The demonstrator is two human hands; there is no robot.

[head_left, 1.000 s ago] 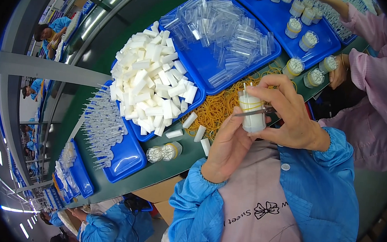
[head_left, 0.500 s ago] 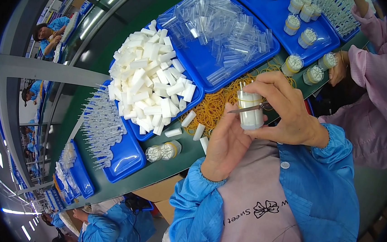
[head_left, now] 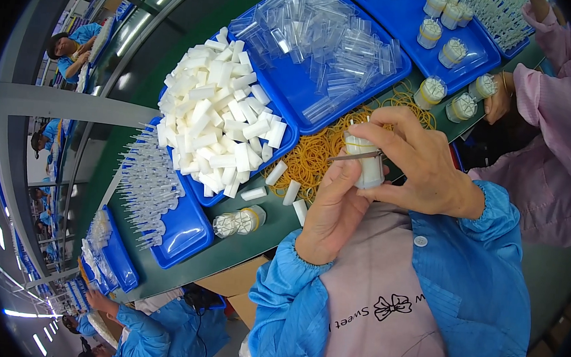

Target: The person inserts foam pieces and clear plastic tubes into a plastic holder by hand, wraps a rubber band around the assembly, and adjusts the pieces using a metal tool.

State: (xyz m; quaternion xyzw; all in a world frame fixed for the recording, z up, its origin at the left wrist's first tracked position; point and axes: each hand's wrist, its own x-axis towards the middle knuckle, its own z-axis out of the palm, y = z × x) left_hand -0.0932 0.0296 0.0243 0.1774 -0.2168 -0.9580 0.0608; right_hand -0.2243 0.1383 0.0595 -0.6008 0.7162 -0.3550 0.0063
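In front of my chest, I hold a bundle of clear tubes with white pieces inside [head_left: 370, 174], banded near its upper end. My right hand [head_left: 428, 168] curls around it, fingers at the top and thumb near the base. A slim pointed metal tool [head_left: 353, 157], apparently scissors, lies across the bundle from the right hand; its handle is mostly hidden. My left hand [head_left: 328, 215] is against the bundle's left side, thumb up beside the tool's tip, fingers partly hidden. Beyond the hands, yellow rubber bands [head_left: 310, 159] lie heaped on the table.
White foam pieces [head_left: 213, 116] pile high on a blue tray, beside a tray of clear tubes [head_left: 346, 42]. Finished-looking bundles [head_left: 430, 92] stand at right near a co-worker's hand [head_left: 501, 100]. Two bundles [head_left: 238, 222] lie at the table's near edge, by a tray of thin spiky parts [head_left: 147, 188].
The bundle and both hands have shifted slightly left. My left thumb has come up closer to the bundle and the tool's tip. A co-worker at the lower left has stretched out an arm.
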